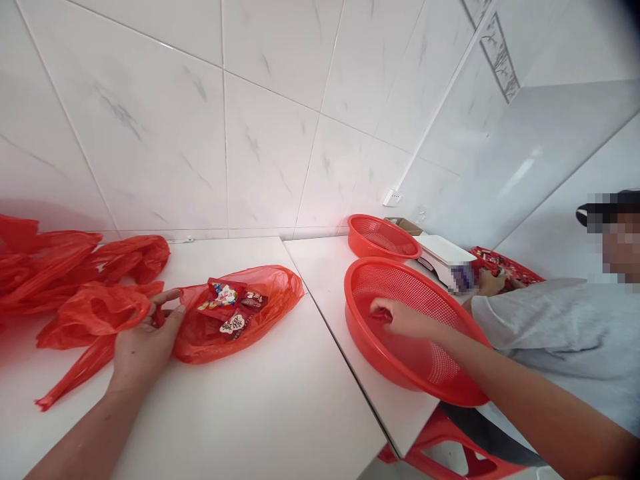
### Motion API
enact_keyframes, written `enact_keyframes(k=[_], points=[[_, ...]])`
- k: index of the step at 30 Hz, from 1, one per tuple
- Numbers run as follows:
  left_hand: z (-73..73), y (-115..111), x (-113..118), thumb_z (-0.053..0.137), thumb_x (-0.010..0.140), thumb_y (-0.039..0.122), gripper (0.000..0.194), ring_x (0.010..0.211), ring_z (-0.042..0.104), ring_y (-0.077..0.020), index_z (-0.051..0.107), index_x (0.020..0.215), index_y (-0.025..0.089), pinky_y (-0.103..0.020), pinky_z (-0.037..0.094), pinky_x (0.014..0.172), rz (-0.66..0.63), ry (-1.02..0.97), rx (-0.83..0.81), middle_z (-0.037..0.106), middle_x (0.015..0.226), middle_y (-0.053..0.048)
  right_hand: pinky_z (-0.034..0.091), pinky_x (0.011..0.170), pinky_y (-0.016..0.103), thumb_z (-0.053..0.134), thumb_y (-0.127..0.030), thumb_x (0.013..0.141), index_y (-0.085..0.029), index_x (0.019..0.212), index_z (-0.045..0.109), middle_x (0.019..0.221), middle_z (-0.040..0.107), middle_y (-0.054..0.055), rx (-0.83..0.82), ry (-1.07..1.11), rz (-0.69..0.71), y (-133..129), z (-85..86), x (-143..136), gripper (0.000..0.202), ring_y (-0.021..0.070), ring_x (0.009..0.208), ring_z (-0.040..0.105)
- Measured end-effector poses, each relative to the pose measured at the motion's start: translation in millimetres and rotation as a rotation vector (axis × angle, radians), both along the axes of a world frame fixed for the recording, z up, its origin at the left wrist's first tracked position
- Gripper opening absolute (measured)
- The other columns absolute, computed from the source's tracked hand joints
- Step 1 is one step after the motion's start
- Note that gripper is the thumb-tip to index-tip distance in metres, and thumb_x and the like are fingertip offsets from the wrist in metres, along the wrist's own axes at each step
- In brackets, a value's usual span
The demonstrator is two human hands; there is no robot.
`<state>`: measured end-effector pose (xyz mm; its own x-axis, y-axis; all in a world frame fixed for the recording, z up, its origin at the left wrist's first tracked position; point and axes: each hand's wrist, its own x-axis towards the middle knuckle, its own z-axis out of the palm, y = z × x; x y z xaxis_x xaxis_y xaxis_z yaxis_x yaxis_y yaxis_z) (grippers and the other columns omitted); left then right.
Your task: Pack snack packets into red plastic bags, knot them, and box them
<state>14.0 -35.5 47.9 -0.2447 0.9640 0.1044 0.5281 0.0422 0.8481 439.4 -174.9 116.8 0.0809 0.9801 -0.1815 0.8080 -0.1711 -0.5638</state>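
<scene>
My left hand (147,343) is pinched on the near-left rim of a red plastic bag (270,293), which lies spread on the white table with its mouth facing up. Several small red and brown snack packets (235,325) rest inside it. Over to the right, my right hand (400,318) reaches down into a large red plastic basket (360,347) with perforated sides. Its fingers are closed around a small red packet (381,315), partly hidden by the hand.
More crumpled red bags (75,267) lie at the left. Behind the large basket stand another red basket (383,233) and a white scale (445,250). At the right, a co-worker in a grey shirt (565,333) handles packets in a further basket (525,267). A red stool (450,440) stands below.
</scene>
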Motion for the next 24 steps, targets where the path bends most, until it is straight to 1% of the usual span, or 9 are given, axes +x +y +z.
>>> enact_keyframes(k=[3,5,8,10,12,15,18,21,24], points=[[-2.9,2,0,0.055,0.074,0.043,0.04,0.064,0.057,-0.0147,0.059,0.113,0.032,-0.024,0.042,0.06,-0.014,-0.041,0.007,0.062,0.075,0.004,0.048,0.069,0.028,0.055,-0.013,0.064,-0.022,0.095,0.057,0.099,0.06,0.002,0.086,0.064,-0.026,9,23.8,2,0.033,0.0177,0.091,0.057],[-6.4,4,0,0.056,0.074,0.042,0.041,0.065,0.057,-0.015,0.059,0.113,0.03,-0.025,0.043,0.06,-0.017,-0.064,0.029,0.06,0.073,0.004,0.048,0.073,0.028,0.055,-0.016,0.066,-0.023,0.097,0.056,0.104,0.06,0.001,0.161,0.079,-0.024,16,41.6,-7,0.032,0.0178,0.096,0.057],[-11.8,4,0,0.056,0.074,0.043,0.043,0.063,0.056,-0.0152,0.059,0.113,0.026,-0.026,0.044,0.06,-0.036,-0.123,0.103,0.056,0.068,0.003,0.046,0.077,0.028,0.054,-0.016,0.068,-0.025,0.098,0.057,0.103,0.06,0.0,0.254,0.063,0.053,32,62.1,-34,0.031,0.0165,0.094,0.057],[-15.3,4,0,0.056,0.074,0.046,0.047,0.061,0.055,-0.0149,0.059,0.114,0.022,-0.026,0.046,0.06,-0.074,-0.196,0.158,0.054,0.067,0.003,0.046,0.072,0.026,0.053,-0.014,0.068,-0.024,0.097,0.057,0.097,0.061,0.0,0.254,0.051,0.149,48,68.3,-59,0.031,0.0149,0.084,0.058],[-18.4,5,-1,0.056,0.074,0.047,0.049,0.062,0.055,-0.0154,0.058,0.114,0.019,-0.027,0.047,0.062,-0.097,-0.23,0.185,0.054,0.067,0.002,0.044,0.068,0.025,0.052,-0.012,0.067,-0.024,0.096,0.058,0.094,0.059,0.0,0.255,0.012,0.27,67,68.1,-88,0.032,0.0135,0.078,0.056],[-20.7,7,-2,0.056,0.075,0.047,0.049,0.064,0.055,-0.0161,0.058,0.114,0.018,-0.029,0.048,0.066,-0.1,-0.221,0.205,0.055,0.069,0.001,0.043,0.069,0.023,0.053,-0.007,0.063,-0.023,0.095,0.059,0.096,0.055,0.001,0.29,-0.069,0.447,96,59.1,-133,0.037,0.0124,0.078,0.055],[-20.9,7,-4,0.056,0.076,0.047,0.048,0.065,0.056,-0.0164,0.058,0.115,0.018,-0.03,0.048,0.065,-0.112,-0.239,0.208,0.057,0.072,0.0,0.043,0.068,0.023,0.053,-0.006,0.063,-0.022,0.095,0.06,0.094,0.052,0.002,0.272,-0.134,0.544,121,46.2,-171,0.037,0.012,0.075,0.054],[-21.5,6,-4,0.056,0.076,0.047,0.047,0.066,0.056,-0.0165,0.059,0.114,0.02,-0.029,0.048,0.065,-0.116,-0.267,0.197,0.055,0.07,0.001,0.044,0.067,0.024,0.056,-0.01,0.067,-0.024,0.106,0.058,0.102,0.053,0.004,0.235,-0.173,0.569,135,38.9,-192,0.042,0.014,0.079,0.055],[-22.8,7,-4,0.057,0.075,0.048,0.047,0.067,0.056,-0.0167,0.059,0.114,0.021,-0.029,0.048,0.066,-0.12,-0.29,0.187,0.055,0.07,0.001,0.044,0.076,0.028,0.061,-0.019,0.07,-0.028,0.121,0.051,0.115,0.051,0.006,0.27,-0.168,0.566,135,42.6,-193,0.053,0.0182,0.095,0.055]])
